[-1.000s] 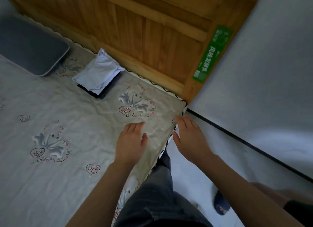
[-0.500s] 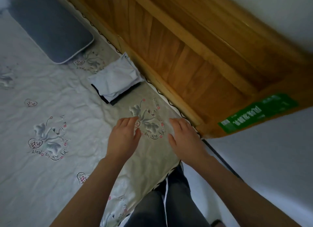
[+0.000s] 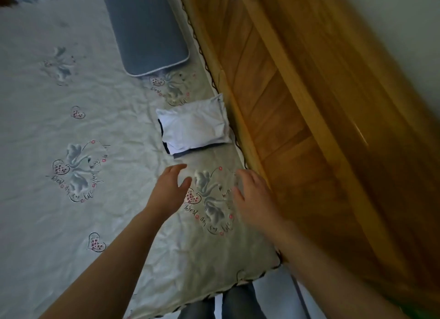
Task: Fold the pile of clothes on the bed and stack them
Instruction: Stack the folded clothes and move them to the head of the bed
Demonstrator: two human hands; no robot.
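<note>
Hands, two, bare, both reaching forward over the near corner of the bed; left hand (image 3: 170, 191) with fingers straight and loosely spread, thumb out to the side, holding nothing; right hand (image 3: 253, 195) likewise slack and spread, empty, its fingertips blurred; whether either palm touches the cloth cannot be told. Bedsheet (image 3: 71, 223), pale grey-green, thin and finely creased, printed with grey swan pairs, pink-dotted hearts and looping script; one such swan motif (image 3: 209, 195) lies between the two hands; edge trimmed with a dark scalloped border at the near corner. Folded clothes (image 3: 192, 125), just beyond the fingertips and apart from them: a small rectangular stack, a white soft-looking garment on top, a dark navy one beneath showing as a thin band along the left and near edges; stack set close against the headboard side of the bed. Pillow (image 3: 145, 28), blue-grey, flat, rounded corners with pale piping, farther along the same side. Headboard (image 3: 297, 128), honey-coloured wood, panelled with slanted boards and raised rails, blurred. Trouser legs (image 3: 238, 304), dark grey denim-like fabric, at the foot of the corner.
</note>
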